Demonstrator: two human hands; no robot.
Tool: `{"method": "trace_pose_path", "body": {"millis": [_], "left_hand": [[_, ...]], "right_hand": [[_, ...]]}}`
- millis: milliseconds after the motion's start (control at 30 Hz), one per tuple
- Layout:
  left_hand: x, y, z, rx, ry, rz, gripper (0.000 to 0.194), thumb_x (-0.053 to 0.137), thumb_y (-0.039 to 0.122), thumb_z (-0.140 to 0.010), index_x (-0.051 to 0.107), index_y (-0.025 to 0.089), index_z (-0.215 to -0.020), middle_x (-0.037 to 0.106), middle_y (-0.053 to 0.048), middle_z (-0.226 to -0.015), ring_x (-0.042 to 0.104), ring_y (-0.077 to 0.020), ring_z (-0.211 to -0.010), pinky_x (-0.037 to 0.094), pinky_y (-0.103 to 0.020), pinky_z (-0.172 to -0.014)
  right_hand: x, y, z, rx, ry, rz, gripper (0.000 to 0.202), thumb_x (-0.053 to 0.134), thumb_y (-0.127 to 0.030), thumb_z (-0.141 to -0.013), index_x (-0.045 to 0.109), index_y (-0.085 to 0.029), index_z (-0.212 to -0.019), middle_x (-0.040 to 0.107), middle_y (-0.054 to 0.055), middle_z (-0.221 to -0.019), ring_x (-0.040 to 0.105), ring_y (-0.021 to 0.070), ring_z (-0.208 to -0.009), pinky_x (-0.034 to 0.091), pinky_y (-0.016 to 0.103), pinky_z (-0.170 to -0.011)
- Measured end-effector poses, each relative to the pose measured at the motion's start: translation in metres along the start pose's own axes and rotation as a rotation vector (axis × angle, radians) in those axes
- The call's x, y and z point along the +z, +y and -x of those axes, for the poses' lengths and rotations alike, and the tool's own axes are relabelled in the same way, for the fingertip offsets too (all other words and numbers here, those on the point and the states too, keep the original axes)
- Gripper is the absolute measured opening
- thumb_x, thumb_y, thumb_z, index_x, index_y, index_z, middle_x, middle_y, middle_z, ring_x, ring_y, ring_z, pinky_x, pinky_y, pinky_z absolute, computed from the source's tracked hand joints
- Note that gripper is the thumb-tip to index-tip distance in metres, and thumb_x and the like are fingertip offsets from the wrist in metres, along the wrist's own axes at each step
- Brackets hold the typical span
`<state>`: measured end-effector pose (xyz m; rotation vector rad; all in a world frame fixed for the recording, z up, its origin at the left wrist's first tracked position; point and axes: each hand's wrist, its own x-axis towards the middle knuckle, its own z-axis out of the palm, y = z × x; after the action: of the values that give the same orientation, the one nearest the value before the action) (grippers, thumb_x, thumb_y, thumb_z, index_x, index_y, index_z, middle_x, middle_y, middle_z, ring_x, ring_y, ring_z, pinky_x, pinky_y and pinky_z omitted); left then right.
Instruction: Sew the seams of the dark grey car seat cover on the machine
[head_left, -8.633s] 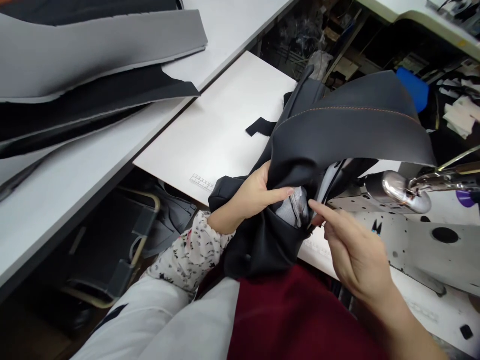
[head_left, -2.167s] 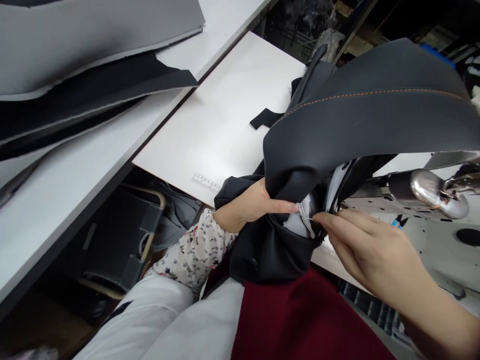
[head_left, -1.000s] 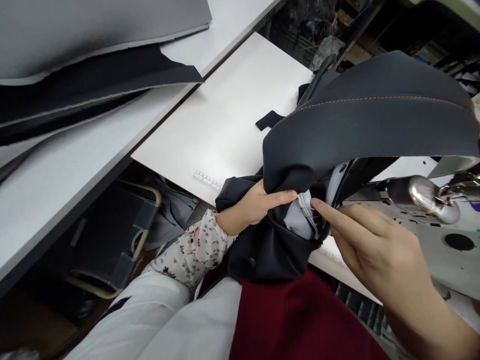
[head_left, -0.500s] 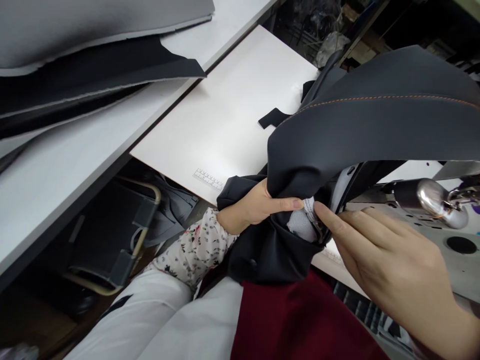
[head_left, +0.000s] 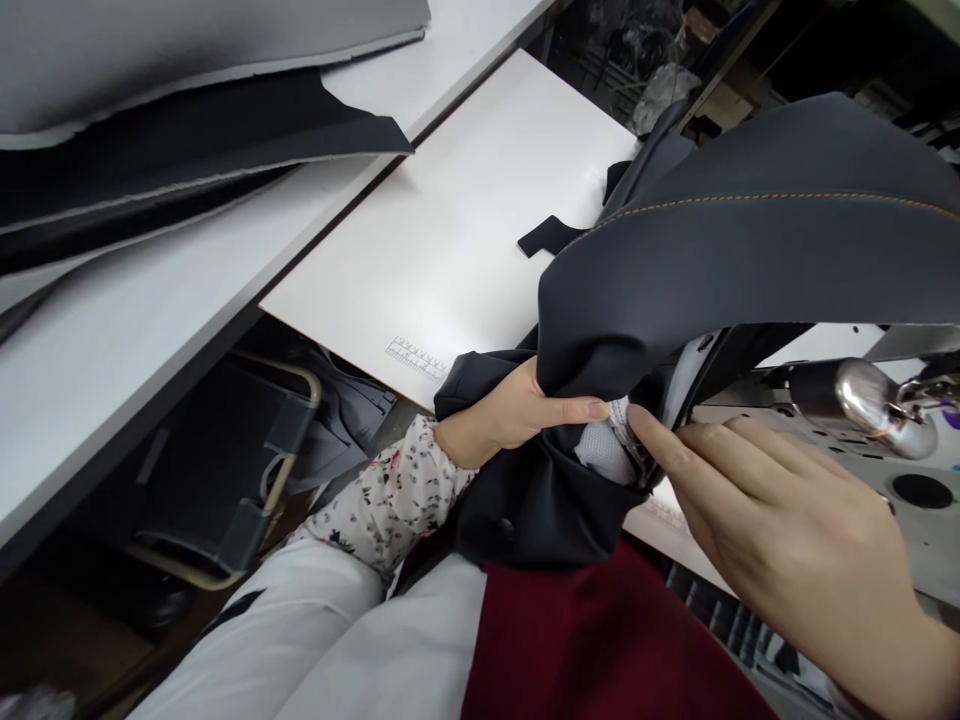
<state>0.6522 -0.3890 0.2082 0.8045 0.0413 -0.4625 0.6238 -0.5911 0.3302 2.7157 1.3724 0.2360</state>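
A large dark leather-like cover (head_left: 720, 265) with an orange stitched line arches over the right half of the view. Its folded lower part hangs above my lap. My left hand (head_left: 510, 408) grips that folded part, its thumb lying along a white seam edge (head_left: 606, 448) turned outward. From the right, my right hand (head_left: 780, 520) pinches the same edge, index fingertip close to the left thumb. The cover hides the left fingers, and the right thumb is mostly out of sight.
A white table board (head_left: 450, 220) with a printed ruler lies behind the cover. Dark and grey cut panels (head_left: 187, 150) rest on the white table at upper left. On the right is a sewing machine (head_left: 862, 400) with shiny metal parts. A folding chair (head_left: 217, 470) stands below left.
The cover and my left thumb have shifted very slightly to the right. Both hands keep nearly the same hold on the seam edge.
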Motion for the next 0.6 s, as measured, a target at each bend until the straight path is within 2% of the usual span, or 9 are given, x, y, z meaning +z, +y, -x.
{"method": "trace_pose_path", "body": {"millis": [267, 400, 500, 600], "left_hand": [[0.0, -0.001, 0.0, 0.013, -0.002, -0.014, 0.035, 0.094, 0.028, -0.066, 0.079, 0.018, -0.096, 0.078, -0.002, -0.095, 0.073, -0.0218, -0.096, 0.056, -0.036, -0.096], [-0.003, -0.002, 0.0, 0.022, -0.022, -0.026, 0.034, 0.094, 0.028, -0.067, 0.08, 0.018, -0.096, 0.079, -0.002, -0.093, 0.073, -0.02, -0.092, 0.057, -0.035, -0.095], [-0.005, -0.004, 0.0, 0.02, -0.015, -0.056, 0.041, 0.095, 0.034, -0.065, 0.08, 0.018, -0.099, 0.079, -0.004, -0.098, 0.073, -0.0242, -0.099, 0.058, -0.037, -0.095], [-0.007, -0.005, -0.001, 0.034, -0.046, -0.075, 0.042, 0.095, 0.035, -0.064, 0.08, 0.018, -0.099, 0.079, -0.004, -0.101, 0.072, -0.025, -0.101, 0.058, -0.038, -0.096]], "right_hand": [[-0.004, -0.001, -0.006, -0.07, -0.018, 0.08, 0.041, 0.053, -0.001, -0.092, 0.064, -0.001, -0.131, 0.066, 0.009, -0.079, 0.052, 0.026, -0.077, 0.04, 0.04, -0.072], [-0.004, 0.001, -0.007, -0.101, -0.019, 0.075, 0.035, 0.052, -0.005, -0.095, 0.065, -0.003, -0.128, 0.067, 0.009, -0.083, 0.056, 0.0251, -0.077, 0.042, 0.04, -0.073], [0.004, 0.008, -0.006, -0.055, 0.005, -0.063, 0.021, 0.054, -0.01, -0.098, 0.066, -0.009, -0.116, 0.065, 0.006, -0.082, 0.058, 0.0208, -0.075, 0.043, 0.035, -0.068], [0.014, 0.016, -0.008, 0.049, -0.001, -0.389, 0.01, 0.054, -0.011, -0.1, 0.063, -0.016, -0.103, 0.062, 0.001, -0.077, 0.057, 0.0127, -0.066, 0.043, 0.028, -0.062]]}}
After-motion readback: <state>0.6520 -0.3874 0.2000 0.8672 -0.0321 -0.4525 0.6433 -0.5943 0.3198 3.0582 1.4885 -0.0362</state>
